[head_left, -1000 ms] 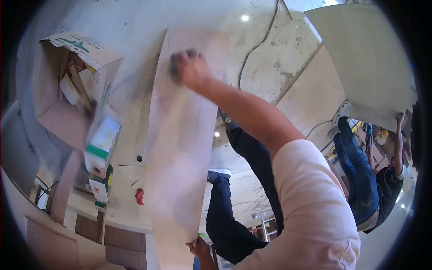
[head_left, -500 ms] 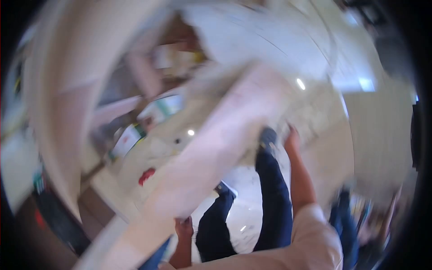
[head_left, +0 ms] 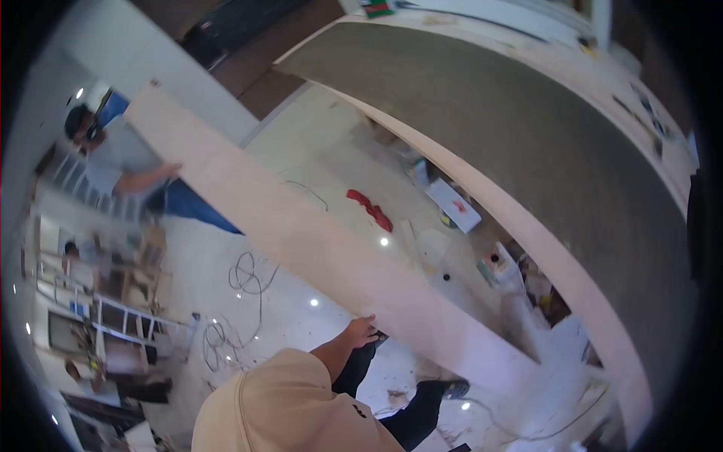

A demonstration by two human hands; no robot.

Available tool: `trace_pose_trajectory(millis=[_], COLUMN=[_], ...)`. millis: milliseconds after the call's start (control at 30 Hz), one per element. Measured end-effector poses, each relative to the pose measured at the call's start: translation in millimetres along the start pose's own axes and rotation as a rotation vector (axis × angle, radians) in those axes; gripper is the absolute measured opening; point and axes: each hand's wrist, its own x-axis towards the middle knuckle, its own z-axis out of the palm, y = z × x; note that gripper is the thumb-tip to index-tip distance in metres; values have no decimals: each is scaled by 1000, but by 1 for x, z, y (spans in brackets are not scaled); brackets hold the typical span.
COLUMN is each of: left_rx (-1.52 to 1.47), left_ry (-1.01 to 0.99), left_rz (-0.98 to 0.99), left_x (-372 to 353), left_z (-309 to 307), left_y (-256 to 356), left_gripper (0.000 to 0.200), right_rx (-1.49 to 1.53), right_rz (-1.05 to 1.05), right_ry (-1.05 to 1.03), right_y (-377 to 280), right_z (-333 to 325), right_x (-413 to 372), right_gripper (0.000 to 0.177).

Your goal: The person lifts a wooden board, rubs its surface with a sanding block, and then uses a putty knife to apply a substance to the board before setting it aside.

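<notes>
A long, pale wooden board [head_left: 301,237] runs diagonally across the head view, raised above the floor. My left hand [head_left: 363,331] grips its near long edge around the middle, fingers at the edge, below a beige sleeve. Toward the far upper-left end, a co-worker [head_left: 113,154] in a cap has a hand [head_left: 172,170] on the same board. The board's lower-right end hangs over the floor close to my feet. My right hand does not show.
A large curved panel with a dark grey face [head_left: 482,143] stands at the right. Beneath it lie a white box [head_left: 454,205] and clutter. On the floor are a red cloth [head_left: 369,211] and loose cables [head_left: 252,275]. A ladder [head_left: 124,320] and other people are at left.
My view has swung round, and the board now slopes the opposite way across it. My right hand, earlier in sight near my foot, has left the view. The co-worker has come into sight.
</notes>
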Motion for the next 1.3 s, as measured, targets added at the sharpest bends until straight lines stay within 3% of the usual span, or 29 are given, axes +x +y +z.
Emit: trace_pose_trajectory(millis=[33,133,200,233,267,367,400,433,467,533,600,633,667,700,733,767,800,833,867,900,967,1067,1100,1167,1233,1300], left_rx=[9,1049,1551,1493,1618,1280,883,369,95,-50,163,207,253,651,871,1091,1115,1649,2094,1896,1575,1492,1720,2131,2058,981], left_ry=[8,-66,-7,170,295,1248,1279,1120,972,731,673,532,406,221,115,1,-262,-168,-337,-356,-301,-217,-425,-620,-208,260], left_rz=[23,258,267,610,1027,1400,1452,1573,1676,1778,1701,1611,1509,1458,1343,1230,953,750,651,514,389,141,393,1210,1260,540], left_x=[-5,-1,-77,-163,-218,-440,-537,-626,-686,-736,-702,-652,-601,-514,-435,-357,-307,-230,-238,-255,-266,-265,-233,-177,-190,-259], left_z=[-6,-58,-85,-105,-158,-366,-363,-326,-292,-231,-191,-186,-180,-224,-227,-229,-221,-249,-220,-206,-199,-219,-254,-318,-329,-278], left_y=[7,58,138,188,245,422,426,397,375,343,314,295,276,261,230,198,156,111,74,48,12,-2,1,9,35,50], left_gripper=[56,50,37,36,37,23,24,26,28,40,51,49,46,48,38,29,21,22,34,47,52,47,45,42,37,33], right_rx=[-11,-63,-91,-90,-87,-82,-124,316,442,377,276,257,300,232,70,103,-21,-79,-144,-220,-491,-743,-766,-815,-825,-968], right_rz=[-54,-233,-345,-388,-433,-709,-906,-665,-785,-862,-875,-966,-906,-853,-845,-721,-575,-557,-547,-547,-655,-754,-787,-862,-969,-1063], right_ry=[-14,-53,-65,-63,-58,-30,8,-167,1,-67,-90,-85,-104,-113,-64,-128,-155,-138,-126,-121,-112,-163,-144,-113,-47,5], right_y=[-26,-91,-129,-149,-165,-197,-195,-256,-297,-330,-353,-363,-356,-357,-342,-332,-331,-313,-298,-282,-258,-263,-283,-314,-345,-379], right_z=[-16,-70,-109,-128,-147,-194,-198,-219,-228,-220,-202,-194,-167,-156,-131,-122,-129,-127,-126,-127,-141,-171,-190,-221,-245,-268], right_x=[6,35,59,65,72,114,155,61,-11,-50,-99,-126,-131,-155,-148,-158,-185,-193,-194,-196,-203,-214,-218,-218,-183,-138], right_gripper=[30,29,28,28,28,27,27,27,27,33,30,30,32,32,33,42,39,36,33,30,22,19,18,17,16,17])
